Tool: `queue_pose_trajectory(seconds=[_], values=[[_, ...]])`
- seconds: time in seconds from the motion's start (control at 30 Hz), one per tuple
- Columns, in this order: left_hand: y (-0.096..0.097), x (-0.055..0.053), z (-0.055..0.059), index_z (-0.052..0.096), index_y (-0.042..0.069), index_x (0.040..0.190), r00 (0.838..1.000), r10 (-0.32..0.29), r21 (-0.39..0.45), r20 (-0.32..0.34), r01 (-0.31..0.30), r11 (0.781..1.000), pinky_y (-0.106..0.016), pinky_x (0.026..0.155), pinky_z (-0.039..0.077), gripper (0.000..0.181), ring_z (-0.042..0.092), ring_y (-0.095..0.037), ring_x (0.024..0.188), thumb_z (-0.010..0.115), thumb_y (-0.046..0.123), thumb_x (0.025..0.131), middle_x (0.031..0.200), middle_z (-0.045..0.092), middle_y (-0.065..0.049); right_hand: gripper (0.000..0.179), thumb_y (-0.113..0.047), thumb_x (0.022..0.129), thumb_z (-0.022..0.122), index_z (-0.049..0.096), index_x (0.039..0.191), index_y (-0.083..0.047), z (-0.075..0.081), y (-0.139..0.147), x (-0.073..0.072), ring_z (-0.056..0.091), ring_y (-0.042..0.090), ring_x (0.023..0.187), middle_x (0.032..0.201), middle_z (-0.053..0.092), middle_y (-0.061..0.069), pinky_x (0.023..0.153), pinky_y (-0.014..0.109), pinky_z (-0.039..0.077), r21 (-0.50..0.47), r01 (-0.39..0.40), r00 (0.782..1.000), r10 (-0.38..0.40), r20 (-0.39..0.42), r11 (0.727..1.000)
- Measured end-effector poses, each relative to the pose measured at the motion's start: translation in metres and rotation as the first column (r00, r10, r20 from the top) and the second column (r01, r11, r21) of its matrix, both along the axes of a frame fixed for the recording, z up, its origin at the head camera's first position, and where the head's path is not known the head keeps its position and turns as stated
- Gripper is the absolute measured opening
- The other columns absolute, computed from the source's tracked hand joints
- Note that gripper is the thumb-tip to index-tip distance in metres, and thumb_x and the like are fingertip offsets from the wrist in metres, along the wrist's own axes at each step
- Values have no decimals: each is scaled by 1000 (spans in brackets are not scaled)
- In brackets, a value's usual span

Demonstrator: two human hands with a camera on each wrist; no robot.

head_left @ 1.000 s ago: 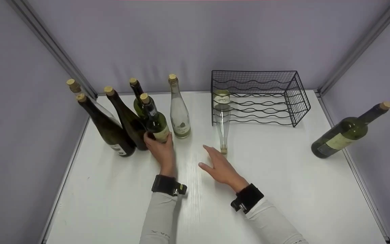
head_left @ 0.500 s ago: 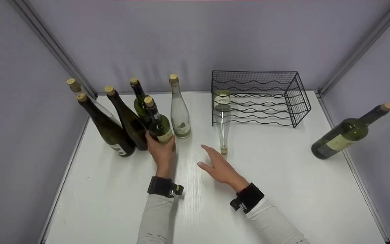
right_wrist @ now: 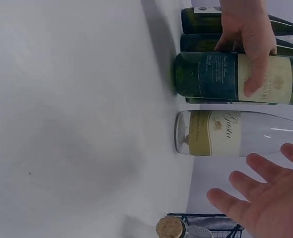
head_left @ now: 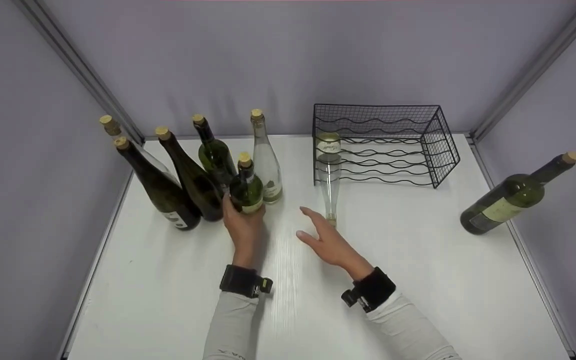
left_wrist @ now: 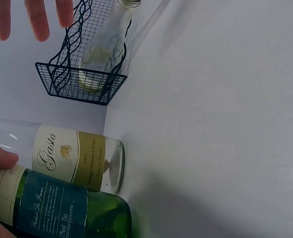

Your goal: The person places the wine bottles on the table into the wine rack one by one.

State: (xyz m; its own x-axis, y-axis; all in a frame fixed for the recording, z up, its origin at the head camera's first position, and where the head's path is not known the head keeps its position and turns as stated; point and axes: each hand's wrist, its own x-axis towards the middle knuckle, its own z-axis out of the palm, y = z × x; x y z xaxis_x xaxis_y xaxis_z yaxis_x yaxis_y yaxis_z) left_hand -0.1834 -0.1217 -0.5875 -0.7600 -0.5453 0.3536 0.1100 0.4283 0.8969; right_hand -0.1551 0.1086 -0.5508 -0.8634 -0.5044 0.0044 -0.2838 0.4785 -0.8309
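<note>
My left hand (head_left: 244, 230) grips a green wine bottle (head_left: 246, 192) around its lower body, thumb across the cream label in the right wrist view. That corked bottle stands nearly upright, its base close over the table, with a dark blue label (left_wrist: 52, 203) low on its side. Just beside it is a clear corked bottle (head_left: 265, 160), marked "Gasta". My right hand (head_left: 330, 245) hovers with fingers spread and holds nothing. Its fingertips overlap the corked neck of another clear bottle (head_left: 329, 187), which lies in the black wire rack (head_left: 443, 145).
Behind my left hand stand two dark tall bottles (head_left: 155, 185), a green bottle (head_left: 215, 155) and a clear one (head_left: 110, 125) at the far left. One more green bottle (head_left: 503, 202) stands by the right wall. Panels enclose the white table (head_left: 168, 300) at the back and sides.
My left hand has moved the green bottle rightward and slightly toward me, away from the other green bottle and in front of the clear one. My right hand has shifted slightly right.
</note>
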Motion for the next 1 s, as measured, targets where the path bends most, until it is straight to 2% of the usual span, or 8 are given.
queue_pose_trajectory(seconds=[0.2, 0.33, 0.4, 0.6, 0.7, 0.8, 0.9, 1.0], values=[[9, 4, 3, 47, -2, 135, 994, -51, -147, -100, 36, 988, -47, 104, 36, 80, 49, -34, 123, 87, 5, 66, 130, 54, -19, 62, -40, 104, 47, 28, 154, -10, 14, 8, -2, 34, 31, 140, 154, 34, 13, 108, 52, 34, -117, 0, 999, 6, 48, 993], [15, 5, 0, 49, 0, 133, 981, -105, -240, -166, 63, 969, -44, 104, 37, 79, 49, -30, 121, 87, 2, 64, 127, 55, -15, 55, -34, 106, 42, 31, 153, -7, 26, 18, -4, 43, 35, 134, 149, 39, 17, 98, 56, 44, -250, -6, 982, 53, 184, 968], [17, 5, -1, 50, 1, 131, 970, -140, -277, -199, 81, 958, -42, 104, 37, 78, 50, -28, 120, 88, 5, 64, 126, 56, -13, 54, -35, 107, 38, 34, 151, -3, 32, 24, -5, 47, 37, 130, 147, 41, 19, 91, 57, 48, -326, -15, 959, 106, 264, 945], [24, 5, -4, 53, -2, 128, 935, -224, -384, -276, 106, 917, -41, 107, 35, 72, 50, -28, 122, 90, 10, 67, 125, 57, -15, 62, -45, 107, 31, 39, 144, 4, 48, 41, -9, 52, 44, 124, 139, 44, 28, 81, 60, 52, -517, -42, 857, 297, 421, 855], [27, 3, -5, 54, -2, 128, 929, -242, -459, -280, 92, 883, -48, 108, 34, 74, 49, -33, 124, 90, 6, 65, 125, 58, -18, 69, -53, 104, 31, 38, 145, 2, 54, 46, -12, 53, 45, 121, 136, 45, 31, 79, 61, 52, -580, -2, 810, 342, 477, 814], [29, 4, -6, 56, 1, 127, 933, -245, -537, -263, 69, 841, -56, 107, 33, 77, 50, -36, 124, 91, 3, 59, 125, 59, -17, 75, -58, 102, 29, 37, 146, 2, 59, 50, -14, 53, 46, 120, 135, 45, 33, 78, 62, 52, -623, 35, 766, 379, 519, 781], [30, 6, -7, 59, 4, 126, 936, -251, -601, -245, 56, 797, -59, 106, 33, 77, 51, -37, 124, 91, 0, 56, 126, 60, -15, 77, -59, 102, 26, 40, 144, 4, 63, 58, -17, 55, 45, 118, 136, 46, 32, 76, 61, 52, -617, 30, 747, 392, 537, 786], [30, 9, -9, 61, 7, 127, 938, -263, -643, -226, 59, 764, -59, 106, 32, 77, 51, -35, 124, 91, 0, 56, 127, 60, -12, 71, -52, 105, 27, 44, 141, 7, 66, 66, -20, 58, 44, 115, 132, 51, 30, 74, 59, 54, -554, -34, 766, 378, 520, 832]])
